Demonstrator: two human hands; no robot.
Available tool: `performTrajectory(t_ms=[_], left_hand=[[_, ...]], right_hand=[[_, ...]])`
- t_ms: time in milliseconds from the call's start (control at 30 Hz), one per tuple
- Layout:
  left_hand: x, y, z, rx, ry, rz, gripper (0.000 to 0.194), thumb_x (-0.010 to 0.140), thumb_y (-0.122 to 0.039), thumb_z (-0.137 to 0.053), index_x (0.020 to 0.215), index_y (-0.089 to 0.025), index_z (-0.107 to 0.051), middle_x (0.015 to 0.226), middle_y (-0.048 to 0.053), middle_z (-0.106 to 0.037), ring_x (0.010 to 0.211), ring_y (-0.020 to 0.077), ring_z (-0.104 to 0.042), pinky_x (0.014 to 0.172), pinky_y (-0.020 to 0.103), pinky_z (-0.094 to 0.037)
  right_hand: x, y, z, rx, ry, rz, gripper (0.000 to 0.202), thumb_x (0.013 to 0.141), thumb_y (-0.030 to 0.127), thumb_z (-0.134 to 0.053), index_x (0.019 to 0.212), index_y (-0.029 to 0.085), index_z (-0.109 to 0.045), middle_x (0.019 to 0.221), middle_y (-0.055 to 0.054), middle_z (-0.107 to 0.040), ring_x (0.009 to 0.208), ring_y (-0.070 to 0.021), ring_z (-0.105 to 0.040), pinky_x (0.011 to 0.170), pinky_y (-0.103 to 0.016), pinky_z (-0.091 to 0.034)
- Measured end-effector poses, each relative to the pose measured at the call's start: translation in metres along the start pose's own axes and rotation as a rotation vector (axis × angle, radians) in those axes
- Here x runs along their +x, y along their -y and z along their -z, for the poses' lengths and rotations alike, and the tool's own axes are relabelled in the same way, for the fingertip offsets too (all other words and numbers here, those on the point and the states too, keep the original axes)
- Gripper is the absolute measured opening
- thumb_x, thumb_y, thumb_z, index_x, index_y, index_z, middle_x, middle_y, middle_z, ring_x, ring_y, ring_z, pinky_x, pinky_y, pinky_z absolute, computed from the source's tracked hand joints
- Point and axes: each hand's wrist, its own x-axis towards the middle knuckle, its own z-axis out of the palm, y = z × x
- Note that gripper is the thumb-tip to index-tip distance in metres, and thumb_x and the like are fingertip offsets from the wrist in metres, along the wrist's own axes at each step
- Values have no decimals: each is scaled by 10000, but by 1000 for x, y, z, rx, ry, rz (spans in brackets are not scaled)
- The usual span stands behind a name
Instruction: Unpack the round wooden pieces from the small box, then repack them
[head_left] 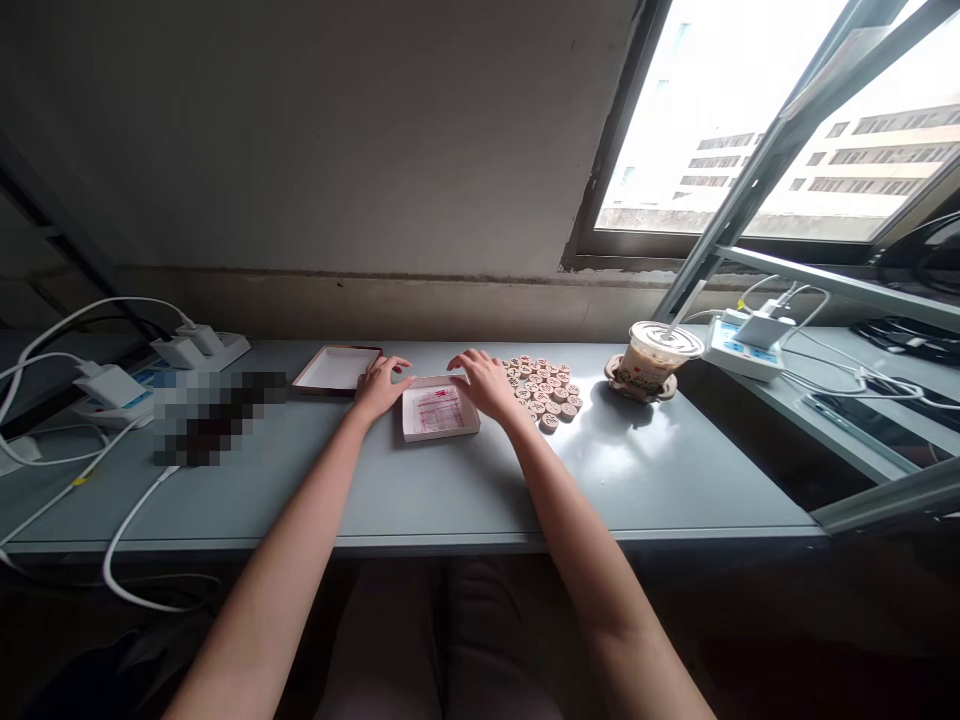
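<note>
White shallow rectangular box [441, 436] on grey tabletop [450, 500], between left hand [373, 388] and right hand [486, 384]; both grips open, contact unclear. Brown-edged white tray [337, 368] sits apart; round wooden pieces [550, 422] lie outside the box.

The open box [440, 424] lies between the lid [337, 369] and the round pieces [550, 422] on the desk [450, 500].
</note>
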Motion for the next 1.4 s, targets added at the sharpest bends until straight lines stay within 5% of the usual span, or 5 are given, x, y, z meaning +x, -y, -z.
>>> performTrajectory(t_ms=[300, 633, 1000, 1167, 1400], left_hand=[[-4, -4, 2, 62, 135, 42, 258, 765, -441, -543, 866, -226, -643, 758, 31, -615, 780, 207, -570, 634, 274, -404], [-4, -4, -5, -164, 222, -87, 305, 768, -447, -507, 836, -191, -659, 826, 41, -660, 727, 177, -567, 646, 270, -416], [-5, -16, -4, -212, 296, -181, 410, 859, -431, -338, 700, -170, -612, 678, 6, -582, 688, 157, -494, 635, 245, -364], [-8, -16, -3, -186, 327, -169, 388, 800, -538, -454, 796, -197, -640, 704, 1, -584, 667, 156, -496, 603, 245, -364], [-8, -12, -7, -150, 321, -153, 388, 680, -550, -603, 841, -202, -656, 666, 8, -542, 616, 154, -492, 541, 252, -343]], right_hand=[[-12, -30, 11, -204, 200, -250, 257, 871, 272, -500, 1062, 171, -638, 1148, -140, -559, 1059, -277, -453, 935, -417, -286], [-5, -23, 15, -120, 31, -235, 244, 880, 348, -509, 919, 188, -688, 1036, -112, -592, 1017, -253, -451, 853, -370, -306], [-3, 28, 5, 94, 185, 152, 284, 892, 362, -537, 1103, 191, -620, 938, -66, -684, 823, -168, -602, 758, -265, -324], [-6, -4, 35, 64, 109, -68, 177, 855, 225, -557, 999, 228, -660, 969, -22, -687, 865, -158, -603, 802, -282, -347], [-17, -49, 48, 249, 499, -196, 272, 739, 212, -671, 1009, 240, -685, 988, -7, -676, 789, -127, -608, 665, -208, -430]])
